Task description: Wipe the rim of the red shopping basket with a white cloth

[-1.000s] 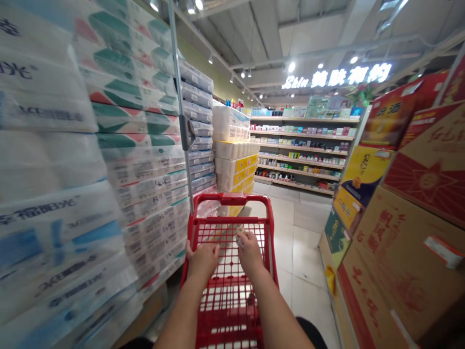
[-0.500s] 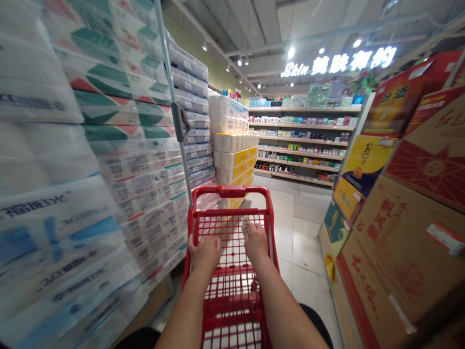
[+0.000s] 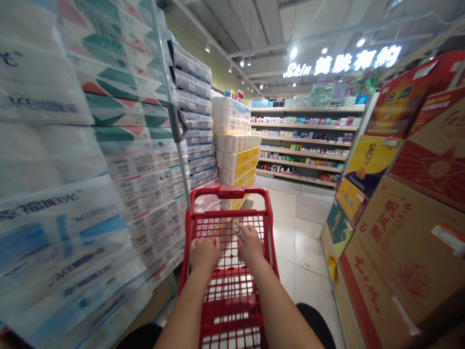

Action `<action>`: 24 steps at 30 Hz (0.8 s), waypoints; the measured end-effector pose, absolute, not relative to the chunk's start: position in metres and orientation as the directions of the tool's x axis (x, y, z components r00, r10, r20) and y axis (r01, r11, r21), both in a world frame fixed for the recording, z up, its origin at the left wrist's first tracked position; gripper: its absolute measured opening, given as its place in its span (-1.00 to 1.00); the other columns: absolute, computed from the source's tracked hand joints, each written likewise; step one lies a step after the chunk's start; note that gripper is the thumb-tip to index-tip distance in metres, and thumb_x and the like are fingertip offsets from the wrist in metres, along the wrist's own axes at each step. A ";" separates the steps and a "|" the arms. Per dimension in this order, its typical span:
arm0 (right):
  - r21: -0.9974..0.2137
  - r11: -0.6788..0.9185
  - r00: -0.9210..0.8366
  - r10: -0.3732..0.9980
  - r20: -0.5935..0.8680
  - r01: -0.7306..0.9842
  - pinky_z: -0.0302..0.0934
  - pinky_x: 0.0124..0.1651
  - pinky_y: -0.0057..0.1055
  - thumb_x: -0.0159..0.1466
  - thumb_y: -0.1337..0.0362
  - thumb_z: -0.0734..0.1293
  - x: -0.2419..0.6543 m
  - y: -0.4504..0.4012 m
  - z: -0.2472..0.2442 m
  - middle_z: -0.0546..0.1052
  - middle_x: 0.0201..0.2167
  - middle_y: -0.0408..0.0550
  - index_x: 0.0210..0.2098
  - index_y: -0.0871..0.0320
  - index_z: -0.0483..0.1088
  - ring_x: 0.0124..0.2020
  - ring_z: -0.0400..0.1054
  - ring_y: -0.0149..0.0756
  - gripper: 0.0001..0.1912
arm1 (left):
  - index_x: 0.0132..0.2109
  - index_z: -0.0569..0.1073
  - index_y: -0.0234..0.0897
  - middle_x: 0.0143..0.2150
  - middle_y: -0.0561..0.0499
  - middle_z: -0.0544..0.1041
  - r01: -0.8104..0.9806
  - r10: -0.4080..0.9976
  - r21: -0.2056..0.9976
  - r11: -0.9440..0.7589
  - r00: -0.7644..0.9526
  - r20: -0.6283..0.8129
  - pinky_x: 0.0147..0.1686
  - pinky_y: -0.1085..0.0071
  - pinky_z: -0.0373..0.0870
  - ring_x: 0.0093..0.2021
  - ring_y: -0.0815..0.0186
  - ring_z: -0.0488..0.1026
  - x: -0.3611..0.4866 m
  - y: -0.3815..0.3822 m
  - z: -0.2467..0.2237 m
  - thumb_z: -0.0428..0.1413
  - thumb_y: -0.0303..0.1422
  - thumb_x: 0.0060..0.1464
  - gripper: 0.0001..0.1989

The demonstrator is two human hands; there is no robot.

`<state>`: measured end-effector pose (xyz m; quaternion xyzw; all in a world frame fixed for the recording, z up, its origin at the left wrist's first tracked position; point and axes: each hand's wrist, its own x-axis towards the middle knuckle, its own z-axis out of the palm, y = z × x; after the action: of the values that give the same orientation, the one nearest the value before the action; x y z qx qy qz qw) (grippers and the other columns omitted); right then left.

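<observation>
A red plastic basket cart (image 3: 269,213) stands in front of me, with a grid inside and a long grey pull handle (image 3: 176,123) rising at its left corner. Over the left part of the grid is my left hand (image 3: 205,253), its fingers curled in; what it holds, if anything, is hidden. My right hand (image 3: 250,246) is closed on a small crumpled whitish cloth (image 3: 238,227) that sticks out past its fingertips, above the middle right of the grid.
Wrapped tissue packs (image 3: 145,169) are stacked high at the left. Cardboard boxes (image 3: 410,242) line the right side. A pale tiled floor (image 3: 305,242) runs between them towards shelves of small goods (image 3: 305,127) under a lit sign.
My left hand's fingers have drawn in from the cart's left rim. My right hand has shifted slightly left with the cloth. The surroundings have moved slightly in view.
</observation>
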<state>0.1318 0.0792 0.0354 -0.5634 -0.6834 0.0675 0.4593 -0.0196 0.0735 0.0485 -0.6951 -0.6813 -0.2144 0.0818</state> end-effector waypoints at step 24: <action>-0.490 0.496 -0.097 0.767 0.634 0.717 0.22 -0.03 -0.29 0.14 0.55 0.19 0.084 0.074 0.028 0.40 -0.09 -0.01 0.01 0.05 0.38 -0.08 0.25 -0.21 -0.50 | -0.18 0.56 -0.18 -0.20 -0.09 0.60 0.981 0.929 0.191 -0.011 -0.061 0.365 0.18 0.03 -0.02 -0.10 0.15 0.47 -0.048 0.065 0.043 -0.18 -0.20 0.21 -0.58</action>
<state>0.0838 0.0735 0.0276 -0.5011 -0.7402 0.0283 0.4474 -0.0476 0.0651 0.0431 -0.6820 -0.7003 -0.2006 0.0656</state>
